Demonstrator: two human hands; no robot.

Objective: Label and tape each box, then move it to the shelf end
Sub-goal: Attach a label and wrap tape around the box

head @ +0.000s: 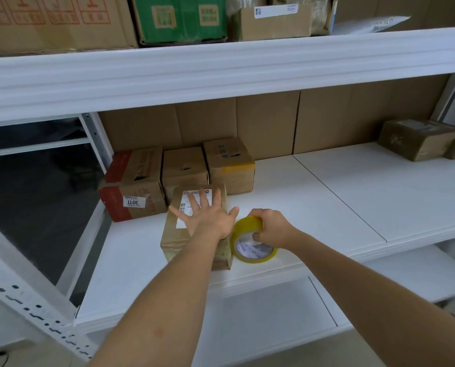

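A small brown cardboard box (176, 242) lies on the white shelf board (313, 202), with a white printed label (188, 205) on its top. My left hand (206, 214) rests flat on the label with fingers spread and straight. Right beside the box stands a roll of yellow tape (247, 242) on its edge. My right hand (271, 227) grips the roll from above, fingers curled over its rim and into its core.
Three cardboard boxes (184, 170) stand in a row behind the labelled box at the shelf's left end. Two taped boxes (419, 140) sit at the far right end. The upper shelf (221, 64) overhangs, loaded with cartons. A metal upright (35, 308) runs at the left.
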